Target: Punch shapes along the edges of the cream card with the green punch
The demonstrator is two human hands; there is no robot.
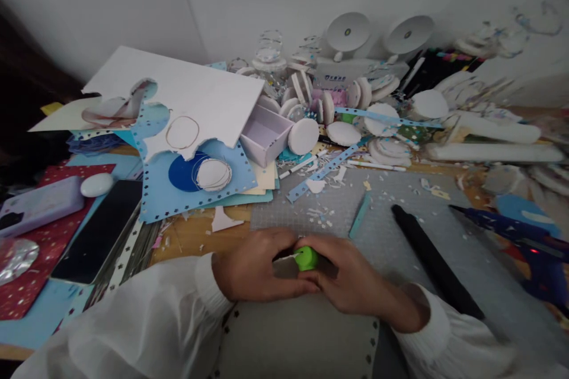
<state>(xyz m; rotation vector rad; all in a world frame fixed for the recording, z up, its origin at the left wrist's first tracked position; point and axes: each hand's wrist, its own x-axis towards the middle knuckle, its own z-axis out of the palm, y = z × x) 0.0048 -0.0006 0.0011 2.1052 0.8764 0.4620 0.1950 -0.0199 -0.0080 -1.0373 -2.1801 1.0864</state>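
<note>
Both my hands meet at the front middle of the desk, fingers curled towards each other. Between the thumb and fingers of my right hand (351, 275) is a small bright-green craft punch (306, 258). My left hand (262, 266) closes on the far edge of a pale sheet of paper (297, 337), its thumb reaching to the right hand's. Small dark flower-shaped holes line the sheet's left and right edges. Fingers partly hide the punch and the sheet's far edge.
A grey cutting mat (329, 213) holds paper scraps, a teal strip-like tool (359, 216) and a black rod (431, 254). The blue glue gun (524, 243) lies right, its red light on. Left are a black phone (100, 231) and blue punched paper (151, 201). White discs (303, 136) crowd the back.
</note>
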